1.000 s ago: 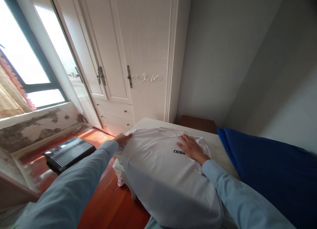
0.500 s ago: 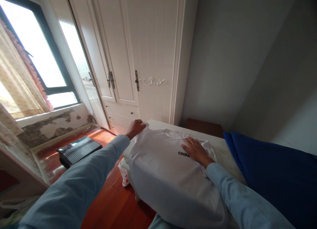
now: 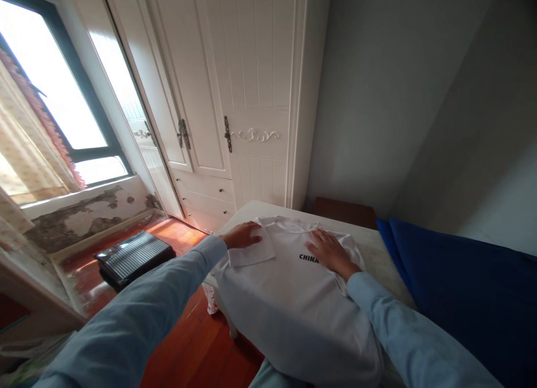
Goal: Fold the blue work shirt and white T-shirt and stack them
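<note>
A white T-shirt [image 3: 289, 309] with "CHINA" printed in black lies over the table, its lower part hanging down over the near edge. Its left sleeve [image 3: 251, 253] is folded inward across the chest side. On that sleeve's upper part rests my left hand [image 3: 243, 235], open, thumb and fingers apart. My right hand [image 3: 331, 249] lies flat and open on the shirt beside the collar, partly covering the end of the printed word. The right sleeve is partly hidden under my right hand and forearm.
The pale table [image 3: 377, 259] stands before a white wardrobe [image 3: 260, 175]. Blue cloth [image 3: 470, 287] lies at the right, and a brown wooden piece [image 3: 344, 213] is behind the table. A black ribbed case [image 3: 136, 258] and a red-and-white bag [image 3: 211, 299] are at the left.
My left hand has moved inward and nearer, folding the left sleeve over the shirt; its fingers have gone from a pinch to spread. My right hand stays on the shirt.
</note>
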A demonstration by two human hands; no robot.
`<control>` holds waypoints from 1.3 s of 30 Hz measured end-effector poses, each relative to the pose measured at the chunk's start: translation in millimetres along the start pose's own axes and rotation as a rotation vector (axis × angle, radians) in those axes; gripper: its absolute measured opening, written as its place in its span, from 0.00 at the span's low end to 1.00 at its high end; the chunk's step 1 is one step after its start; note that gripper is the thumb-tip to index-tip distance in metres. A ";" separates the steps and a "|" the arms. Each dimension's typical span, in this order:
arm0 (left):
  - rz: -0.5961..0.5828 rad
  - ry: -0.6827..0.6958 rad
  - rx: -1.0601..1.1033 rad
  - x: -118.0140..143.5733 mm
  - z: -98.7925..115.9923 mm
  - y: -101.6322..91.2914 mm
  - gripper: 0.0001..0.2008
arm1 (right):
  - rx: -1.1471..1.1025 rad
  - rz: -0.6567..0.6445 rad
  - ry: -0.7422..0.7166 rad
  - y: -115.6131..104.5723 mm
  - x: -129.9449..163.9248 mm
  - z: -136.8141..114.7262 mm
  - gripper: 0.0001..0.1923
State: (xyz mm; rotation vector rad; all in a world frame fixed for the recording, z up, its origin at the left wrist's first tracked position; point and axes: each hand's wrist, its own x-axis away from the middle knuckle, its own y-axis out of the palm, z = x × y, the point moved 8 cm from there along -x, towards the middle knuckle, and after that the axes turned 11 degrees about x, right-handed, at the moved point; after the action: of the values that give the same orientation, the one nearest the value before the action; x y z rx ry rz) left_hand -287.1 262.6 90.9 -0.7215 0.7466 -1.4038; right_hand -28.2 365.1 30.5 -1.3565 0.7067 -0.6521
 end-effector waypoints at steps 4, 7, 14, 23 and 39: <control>-0.070 0.033 -0.150 13.6 -13.2 27.5 0.31 | -0.020 -0.039 0.003 -4.6 1.3 1.3 0.35; -0.106 -0.006 -0.301 8.6 -22.4 33.5 0.33 | -0.043 -0.067 -0.003 -5.9 0.8 5.9 0.36; -0.092 0.005 -0.357 -9.7 -24.1 29.6 0.32 | -0.080 -0.048 -0.032 -1.9 -5.3 27.1 0.37; -0.035 0.041 -0.365 -14.2 -26.6 32.9 0.31 | -0.080 -0.037 -0.015 4.6 -9.6 46.3 0.38; 0.656 0.090 -0.122 37.0 29.8 -11.3 0.18 | 0.140 0.248 -0.010 -53.5 20.7 -5.5 0.23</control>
State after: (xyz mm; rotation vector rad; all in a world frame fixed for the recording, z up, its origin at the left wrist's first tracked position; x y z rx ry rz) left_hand -268.5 225.2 116.4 -0.4437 1.0334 -0.7998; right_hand -20.0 340.1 81.7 -1.1210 0.7924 -0.4867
